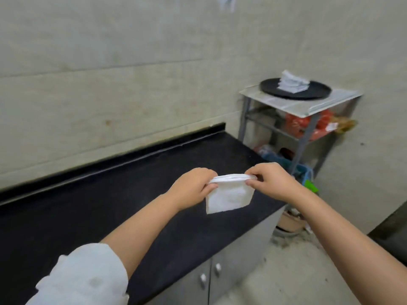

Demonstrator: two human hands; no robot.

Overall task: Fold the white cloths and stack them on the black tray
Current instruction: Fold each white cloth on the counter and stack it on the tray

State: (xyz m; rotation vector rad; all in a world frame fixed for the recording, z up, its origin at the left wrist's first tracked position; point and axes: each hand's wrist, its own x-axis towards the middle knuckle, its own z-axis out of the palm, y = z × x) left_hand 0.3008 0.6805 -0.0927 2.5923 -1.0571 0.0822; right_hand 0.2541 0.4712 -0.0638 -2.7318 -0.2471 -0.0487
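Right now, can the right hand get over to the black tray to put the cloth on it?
Probably yes, with a stretch or a step. The right hand and left hand pinch the folded cloth over the counter. The black tray sits farther off on the rack, with nothing between.

A long black stone-topped table (123, 194) runs along the tiled wall above grey cabinet doors. Beside its far end, a small grey metal-framed shelf (304, 106) with a pale top carries a round black tray (308, 93), on which a stack of folded white cloths (291, 82) sits.
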